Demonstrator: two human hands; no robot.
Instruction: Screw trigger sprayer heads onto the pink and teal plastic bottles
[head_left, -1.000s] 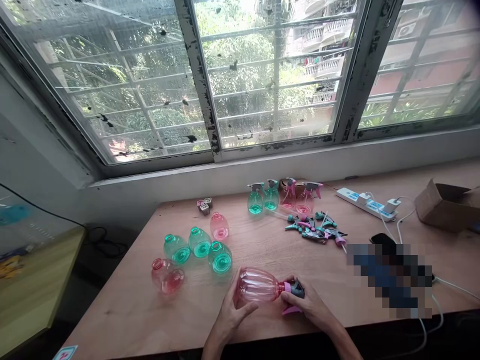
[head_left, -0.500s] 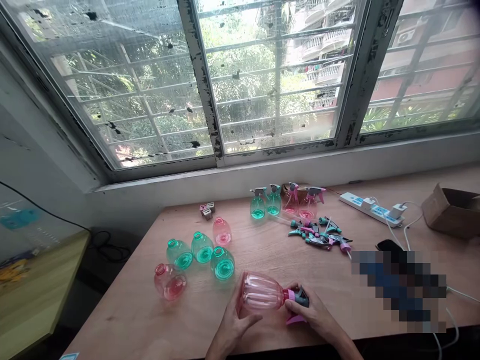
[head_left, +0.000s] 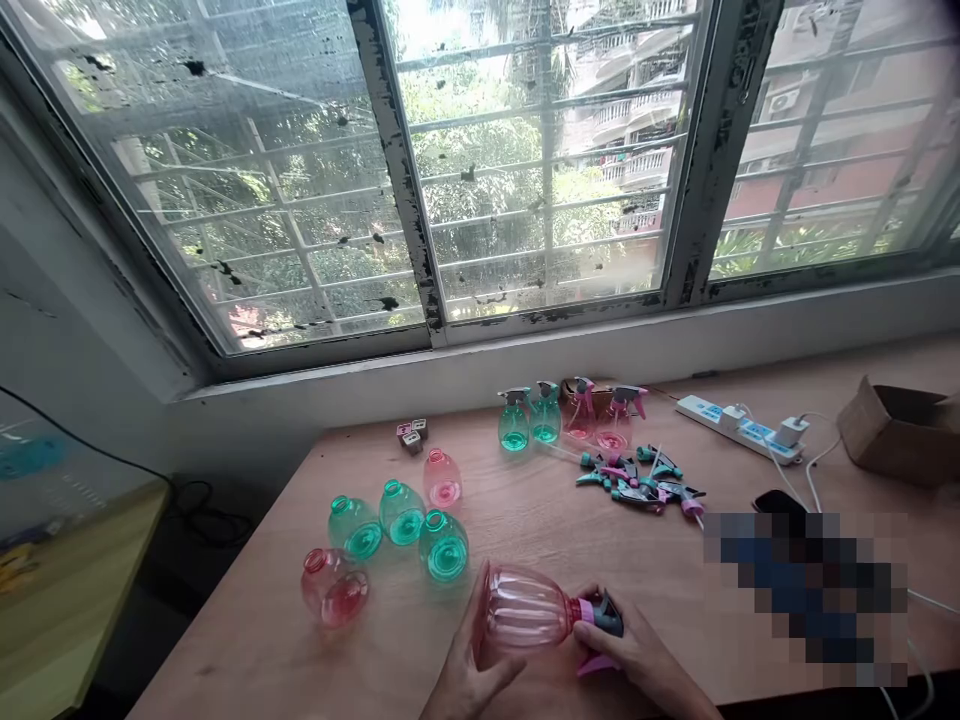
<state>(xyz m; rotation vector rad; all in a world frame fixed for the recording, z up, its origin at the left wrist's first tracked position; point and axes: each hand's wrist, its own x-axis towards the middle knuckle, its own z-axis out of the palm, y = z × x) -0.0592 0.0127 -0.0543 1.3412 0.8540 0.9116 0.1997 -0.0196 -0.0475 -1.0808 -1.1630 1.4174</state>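
Note:
A pink see-through spray bottle (head_left: 527, 608) lies on its side between my two hands, its base to the left. My left hand (head_left: 476, 655) is closed around the base end, thumb in front. My right hand (head_left: 634, 645) grips the neck end, with fingers on the pink collar and the dark grey spray head (head_left: 606, 614). Its pink trigger (head_left: 598, 664) points down toward me. Left of my hands stand bottles without spray heads: green ones, the nearest a green bottle (head_left: 444, 547), a pink bottle (head_left: 442, 479) behind, and another pink bottle (head_left: 334, 590) at far left.
A pile of loose spray heads (head_left: 637, 480) lies at right centre. Several assembled spray bottles (head_left: 514, 420) stand by the wall. A power strip (head_left: 739, 430), a cardboard box (head_left: 896, 430) and a dark phone (head_left: 780, 502) are to the right. Small blocks (head_left: 411, 436) sit at the back left.
The camera view has tilted up a little, so the tabletop appears lower. Both hands keep their hold on the pink spray bottle, with little other visible movement.

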